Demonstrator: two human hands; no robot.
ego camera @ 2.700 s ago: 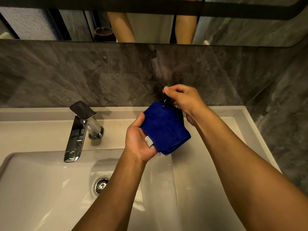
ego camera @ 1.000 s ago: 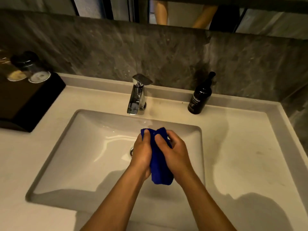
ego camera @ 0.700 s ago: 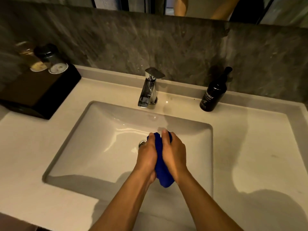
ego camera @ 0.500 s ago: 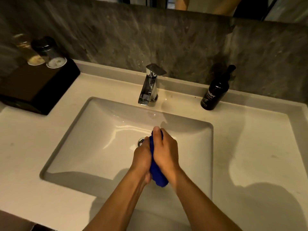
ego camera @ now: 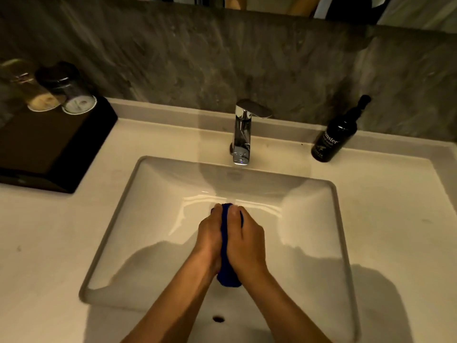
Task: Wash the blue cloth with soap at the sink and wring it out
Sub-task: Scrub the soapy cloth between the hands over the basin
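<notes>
The blue cloth (ego camera: 228, 276) is bunched into a narrow roll, pressed between my two palms over the middle of the white sink basin (ego camera: 153, 219). My left hand (ego camera: 210, 237) closes on its left side and my right hand (ego camera: 246, 242) on its right side. Only a strip of cloth shows between the hands, with its ends sticking out above the fingertips and below the wrists. The dark soap bottle (ego camera: 333, 137) stands on the counter at the back right. The chrome tap (ego camera: 242, 134) is behind the basin; no water stream is visible.
A black box (ego camera: 49, 147) with two upturned glasses (ego camera: 71, 95) sits at the back left of the pale counter (ego camera: 395, 219). A grey stone wall rises behind, with a mirror edge along the top. An overflow hole (ego camera: 218, 318) marks the basin's near wall.
Earlier my left hand held the cloth up at the soap bottle while my right pressed the pump. Both hands have since come down over the basin and squeeze the cloth between them, shifting slightly.
</notes>
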